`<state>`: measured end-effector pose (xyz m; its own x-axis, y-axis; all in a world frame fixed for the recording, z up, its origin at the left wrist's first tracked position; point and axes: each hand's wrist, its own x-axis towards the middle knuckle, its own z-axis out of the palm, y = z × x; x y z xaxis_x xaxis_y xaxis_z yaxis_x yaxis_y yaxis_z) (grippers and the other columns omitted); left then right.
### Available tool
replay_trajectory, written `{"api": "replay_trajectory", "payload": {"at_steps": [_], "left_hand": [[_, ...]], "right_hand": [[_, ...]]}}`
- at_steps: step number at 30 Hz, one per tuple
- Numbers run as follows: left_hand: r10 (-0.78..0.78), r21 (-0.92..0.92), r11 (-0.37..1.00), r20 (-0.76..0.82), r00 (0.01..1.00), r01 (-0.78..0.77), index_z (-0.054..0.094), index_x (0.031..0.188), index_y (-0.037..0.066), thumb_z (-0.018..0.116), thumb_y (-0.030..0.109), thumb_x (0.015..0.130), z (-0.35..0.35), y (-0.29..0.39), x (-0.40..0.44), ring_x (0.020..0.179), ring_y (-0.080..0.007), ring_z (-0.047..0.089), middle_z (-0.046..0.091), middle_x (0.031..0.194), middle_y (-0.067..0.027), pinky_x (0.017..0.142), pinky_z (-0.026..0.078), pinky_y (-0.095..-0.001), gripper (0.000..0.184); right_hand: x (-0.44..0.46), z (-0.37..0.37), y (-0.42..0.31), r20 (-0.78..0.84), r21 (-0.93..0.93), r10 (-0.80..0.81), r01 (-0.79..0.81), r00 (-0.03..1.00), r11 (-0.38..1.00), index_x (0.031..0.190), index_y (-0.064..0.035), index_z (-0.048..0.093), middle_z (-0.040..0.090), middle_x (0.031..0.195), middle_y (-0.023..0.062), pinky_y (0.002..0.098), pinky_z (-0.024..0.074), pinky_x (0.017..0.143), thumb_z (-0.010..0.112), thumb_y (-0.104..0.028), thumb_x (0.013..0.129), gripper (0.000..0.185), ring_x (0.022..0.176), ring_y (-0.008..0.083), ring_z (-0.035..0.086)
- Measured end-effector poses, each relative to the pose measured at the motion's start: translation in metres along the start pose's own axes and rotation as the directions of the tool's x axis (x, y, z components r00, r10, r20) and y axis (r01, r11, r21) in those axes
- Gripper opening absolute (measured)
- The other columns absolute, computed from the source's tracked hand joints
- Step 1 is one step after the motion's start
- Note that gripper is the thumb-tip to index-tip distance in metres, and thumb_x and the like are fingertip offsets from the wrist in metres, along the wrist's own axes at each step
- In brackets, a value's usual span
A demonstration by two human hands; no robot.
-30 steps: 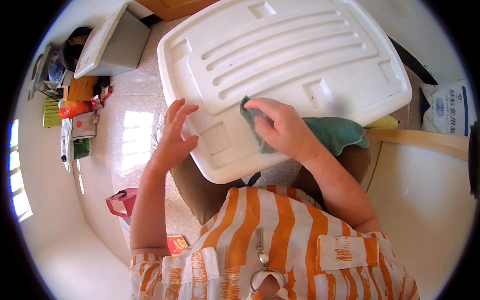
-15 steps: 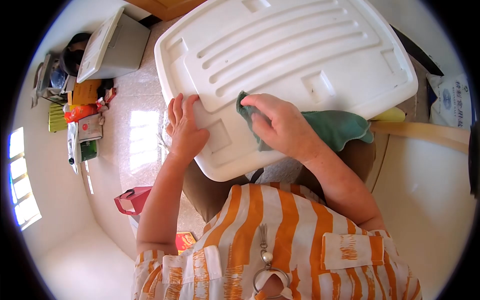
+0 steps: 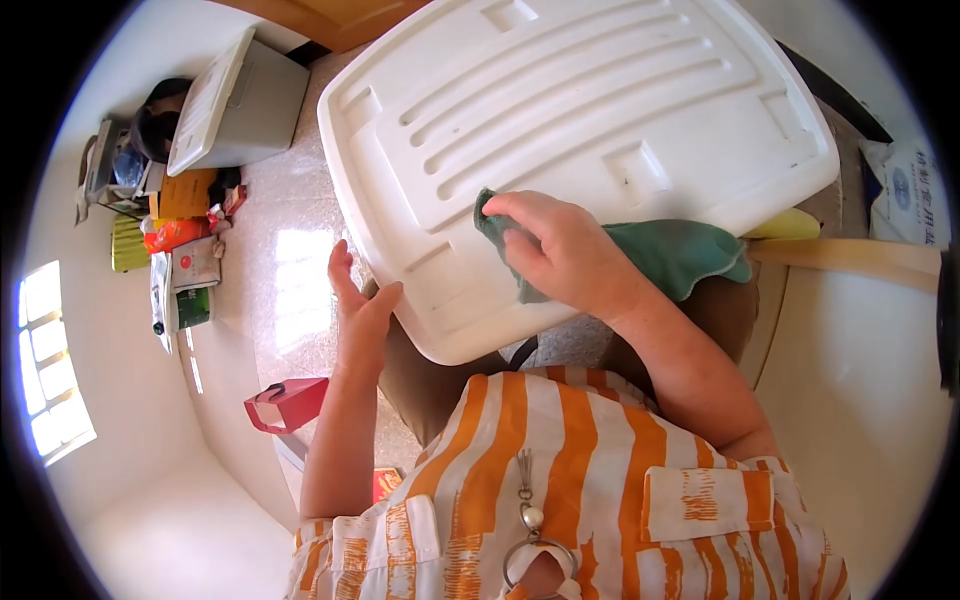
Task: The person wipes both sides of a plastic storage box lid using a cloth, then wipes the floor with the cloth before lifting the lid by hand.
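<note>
- Across the front of my view, a broad white plastic lid point(image 3: 590, 88) with long moulded grooves is lying over the brown-trousered knees point(image 3: 720, 310); from afar I am judging it stiff, fairly light for its size and smooth enough to be sliding easily, best taken by opposite sides of its rounded rim.
- Along its near edge, a soft green fabric cloth point(image 3: 665, 252) is trailing from the lid towards the right knee; I am expecting it to be bunching readily, with a flat handful giving the surest hold.
- Over the cloth, I am curling the right hand point(image 3: 570, 250), fingers bent and holding fabric, thumb and forefinger slightly apart.
- Beside the lid's left rim, I am holding the left hand point(image 3: 362, 315) loosely open, grasping nothing; whether its thumb is touching, I cannot tell.
</note>
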<state>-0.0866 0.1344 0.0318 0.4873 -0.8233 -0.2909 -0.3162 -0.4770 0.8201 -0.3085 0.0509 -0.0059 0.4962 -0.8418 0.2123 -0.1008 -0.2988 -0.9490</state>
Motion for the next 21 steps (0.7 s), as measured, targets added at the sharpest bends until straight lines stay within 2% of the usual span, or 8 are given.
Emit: {"api": "replay_trajectory", "payload": {"at_steps": [2, 4, 6, 10, 13, 15, 18, 21], "left_hand": [[-0.107, -0.102, 0.989, -0.014, 0.994, 0.105, 0.007, 0.147, 0.008, 0.056, 0.006, 0.074, 0.008, -0.005, 0.001, 0.133, -0.0326, 0.029, 0.012, 0.150, -0.0200, 0.107, 0.027, -0.0405, 0.088], [-0.126, -0.055, 0.991, -0.031, 0.991, 0.125, 0.001, 0.148, 0.009, 0.055, 0.004, 0.075, 0.013, -0.004, 0.003, 0.132, -0.0312, 0.030, 0.014, 0.149, -0.0216, 0.105, 0.030, -0.0383, 0.090], [-0.011, -0.038, 0.999, -0.005, 1.000, 0.010, 0.001, 0.148, 0.008, 0.053, 0.002, 0.077, 0.017, -0.017, 0.010, 0.128, -0.0297, 0.036, 0.020, 0.147, -0.0223, 0.102, 0.035, -0.0361, 0.088], [-0.015, 0.038, 0.999, -0.055, 0.998, 0.017, 0.000, 0.148, 0.009, 0.051, 0.000, 0.078, 0.019, -0.042, 0.024, 0.122, -0.0280, 0.044, 0.030, 0.142, -0.0205, 0.097, 0.041, -0.0350, 0.087], [-0.046, 0.052, 0.997, -0.084, 0.995, 0.051, 0.000, 0.148, 0.008, 0.051, -0.002, 0.078, 0.024, -0.033, 0.020, 0.115, -0.0271, 0.050, 0.037, 0.137, -0.0189, 0.092, 0.046, -0.0352, 0.087], [-0.161, -0.166, 0.975, -0.055, 0.985, 0.150, 0.004, 0.146, 0.003, 0.050, -0.001, 0.077, 0.030, -0.019, 0.014, 0.117, -0.0291, 0.047, 0.037, 0.134, -0.0196, 0.096, 0.043, -0.0354, 0.083], [-0.218, -0.192, 0.958, -0.008, 0.976, 0.212, 0.008, 0.146, 0.004, 0.050, -0.003, 0.077, 0.030, -0.009, 0.014, 0.110, -0.0281, 0.053, 0.044, 0.128, -0.0191, 0.089, 0.049, -0.0365, 0.080], [-0.272, -0.161, 0.953, -0.084, 0.959, 0.257, 0.012, 0.144, 0.004, 0.050, -0.005, 0.075, 0.038, 0.006, 0.010, 0.107, -0.0278, 0.055, 0.046, 0.125, -0.0188, 0.087, 0.050, -0.0370, 0.079]], "right_hand": [[0.000, -0.001, -0.001, 0.002, 0.000, 0.017, -0.017, 1.000, 1.000, 0.109, -0.0002, 0.056, 0.060, 0.089, 0.0159, 0.0322, 0.0467, 0.070, 0.052, -0.004, 0.082, 0.027, 0.072, 0.0280, 0.056], [-0.001, -0.001, -0.002, 0.002, -0.025, 0.009, -0.009, 1.000, 1.000, 0.109, -0.0009, 0.056, 0.060, 0.089, 0.0160, 0.0328, 0.0469, 0.070, 0.052, -0.004, 0.082, 0.027, 0.073, 0.0294, 0.056], [-0.001, -0.001, -0.002, -0.001, -0.024, 0.003, -0.003, 1.000, 1.000, 0.109, -0.0011, 0.057, 0.060, 0.089, 0.0161, 0.0332, 0.0471, 0.071, 0.052, -0.004, 0.082, 0.027, 0.074, 0.0300, 0.057], [-0.002, 0.002, 0.002, -0.026, 0.007, -0.021, 0.021, 0.999, 1.000, 0.108, -0.0016, 0.057, 0.061, 0.090, 0.0165, 0.0354, 0.0478, 0.071, 0.052, -0.004, 0.082, 0.026, 0.077, 0.0330, 0.058], [-0.001, 0.005, 0.003, -0.087, -0.003, -0.089, 0.089, 0.992, 0.996, 0.098, 0.0010, 0.058, 0.062, 0.088, 0.0171, 0.0415, 0.0492, 0.067, 0.053, -0.006, 0.081, 0.019, 0.076, 0.0356, 0.060], [-0.002, 0.007, 0.006, -0.093, -0.006, -0.106, 0.106, 0.990, 0.994, 0.098, 0.0006, 0.057, 0.062, 0.088, 0.0163, 0.0411, 0.0494, 0.067, 0.054, -0.006, 0.081, 0.019, 0.076, 0.0352, 0.061], [-0.005, 0.003, 0.006, -0.054, 0.021, -0.103, 0.104, 0.993, 0.994, 0.102, -0.0012, 0.056, 0.062, 0.091, 0.0161, 0.0407, 0.0491, 0.069, 0.054, -0.005, 0.081, 0.022, 0.079, 0.0352, 0.060], [-0.007, 0.002, 0.007, -0.006, 0.060, -0.085, 0.085, 0.996, 0.995, 0.106, -0.0022, 0.055, 0.061, 0.093, 0.0165, 0.0409, 0.0485, 0.070, 0.052, -0.004, 0.082, 0.024, 0.081, 0.0356, 0.058]]}}
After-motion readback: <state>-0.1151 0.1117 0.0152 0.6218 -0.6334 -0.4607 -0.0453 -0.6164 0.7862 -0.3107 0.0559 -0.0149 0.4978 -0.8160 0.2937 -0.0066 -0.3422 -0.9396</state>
